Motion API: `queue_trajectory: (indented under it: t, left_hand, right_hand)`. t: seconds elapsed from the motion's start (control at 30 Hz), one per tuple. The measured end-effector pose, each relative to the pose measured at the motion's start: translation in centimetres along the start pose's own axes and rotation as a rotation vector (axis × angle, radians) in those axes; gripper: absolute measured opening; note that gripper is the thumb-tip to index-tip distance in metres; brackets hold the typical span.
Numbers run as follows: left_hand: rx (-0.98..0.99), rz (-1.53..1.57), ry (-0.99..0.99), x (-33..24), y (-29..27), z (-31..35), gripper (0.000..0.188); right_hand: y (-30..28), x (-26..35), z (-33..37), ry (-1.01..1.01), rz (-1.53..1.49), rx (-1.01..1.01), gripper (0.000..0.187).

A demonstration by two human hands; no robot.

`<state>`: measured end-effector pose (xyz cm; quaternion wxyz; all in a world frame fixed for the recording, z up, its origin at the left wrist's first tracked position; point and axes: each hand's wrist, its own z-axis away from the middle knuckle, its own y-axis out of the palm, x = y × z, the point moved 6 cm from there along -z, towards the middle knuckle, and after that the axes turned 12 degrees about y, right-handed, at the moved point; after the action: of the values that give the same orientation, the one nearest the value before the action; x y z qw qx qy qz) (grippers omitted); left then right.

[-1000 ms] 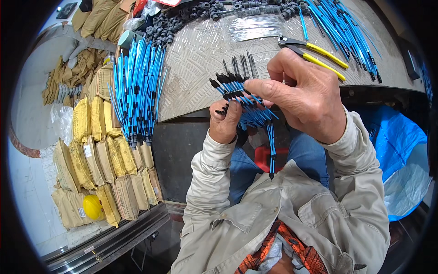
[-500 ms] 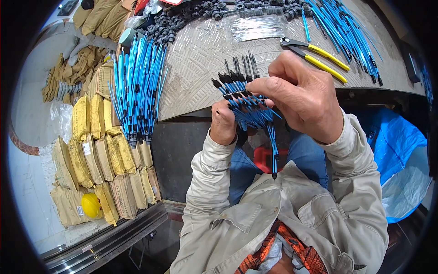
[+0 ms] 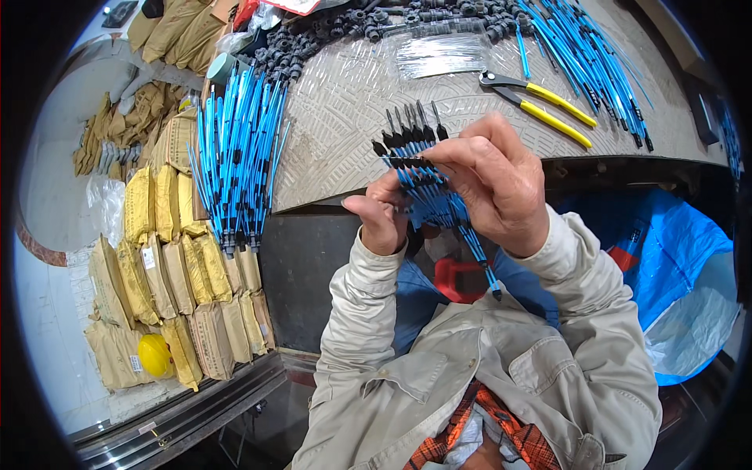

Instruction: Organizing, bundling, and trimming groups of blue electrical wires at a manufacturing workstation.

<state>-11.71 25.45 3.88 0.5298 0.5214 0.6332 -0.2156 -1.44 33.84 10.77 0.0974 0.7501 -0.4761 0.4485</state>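
Thin blue rods with black sleeves and pointed dark tips form a fanned bundle (image 3: 429, 196) just off the front edge of the bench. My left hand (image 3: 381, 221) supports it from the left, fingers partly hidden behind the rods and thumb sticking out to the side. On the right side, my right hand (image 3: 501, 184) is closed, thumb and forefinger pinching at the black sleeves near the upper end. The tips point up and away from me, while the lower ends converge toward my lap. Whether a separate small piece sits in that pinch is hidden.
Yellow-handled pliers (image 3: 540, 110) lie on the bench (image 3: 329, 125) beyond my right hand. Clear strips (image 3: 442, 53) and black fittings (image 3: 329, 35) lie farther back. More blue rods stand in a left bundle (image 3: 241, 157) and a right pile (image 3: 587, 63). A blue bag (image 3: 674, 258) hangs at right.
My right hand has come left and slightly nearer, onto the bundle's right side. My left thumb has lifted away from the rods. The bundle's lower end has swung right.
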Motion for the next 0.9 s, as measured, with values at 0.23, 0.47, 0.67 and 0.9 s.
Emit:
queue_trajectory:
  t: [0.23, 0.47, 0.67, 0.9]
  left_hand:
    - [-0.052, -0.050, -0.020, 0.0, -0.2, 0.0, 0.071]
    - [-0.013, -0.072, -0.034, 0.8, -0.4, -0.3, 0.051]
    - [-0.062, 0.054, -0.026, 1.0, -0.1, -0.4, 0.055]
    - [-0.090, 0.200, 0.011, 1.3, 0.2, -0.4, 0.062]
  right_hand:
    - [0.1, 0.7, -0.6, -0.050, 0.271, 0.134, 0.039]
    - [-0.1, 1.3, -1.3, -0.120, 0.378, 0.174, 0.042]
    - [-0.4, 1.2, -1.2, -0.116, 0.363, 0.158, 0.041]
    - [-1.3, 1.9, -2.0, -0.146, 0.432, 0.204, 0.038]
